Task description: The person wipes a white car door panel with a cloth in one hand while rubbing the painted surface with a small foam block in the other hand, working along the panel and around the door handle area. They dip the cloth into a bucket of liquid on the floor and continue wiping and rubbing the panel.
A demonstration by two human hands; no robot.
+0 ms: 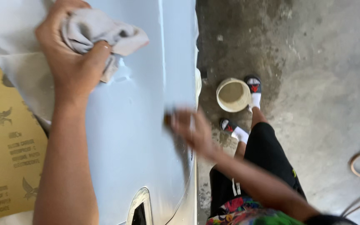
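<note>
Here, the left hand (73,62) is clenching a crumpled grey cloth (101,31) against the smooth, pale-blue car panel (134,137). The right hand (190,129), blurred, is pressing a small dark object on the panel's edge; its grip cannot be told. A round cream bucket (233,95) is sitting on the rough concrete floor (326,83).

Soft, crumpled grey cloth (101,31) lies against the smooth, satin-sheened painted body panel (142,125) — beside matt tan sandpaper sheet (9,154) — above rough, stained concrete floor (326,83).
</note>
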